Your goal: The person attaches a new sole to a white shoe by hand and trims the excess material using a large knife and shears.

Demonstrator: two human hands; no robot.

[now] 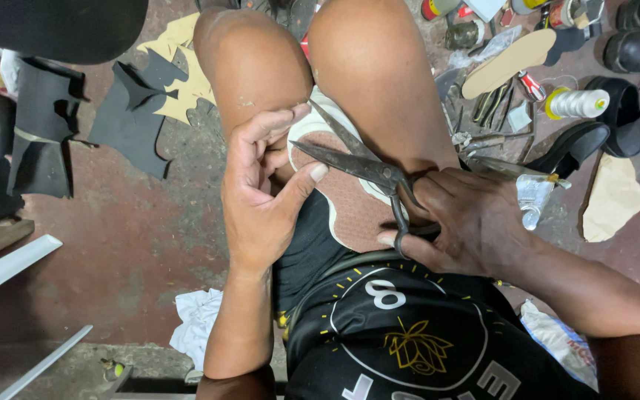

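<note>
Resting on the person's lap between the knees, a shoe sole (350, 204) with a white edge is being trimmed by open scissors (361, 164). The right hand (468, 222) has its grip closed through the scissor handles; the left hand (261, 189) pinches the sole's edge. Black leather pieces (131, 118) lie on the floor (142, 244).

2 hands (261, 192), 1 pair of scissors (357, 164), 1 sole (350, 200), 1 thread spool (575, 104).
</note>
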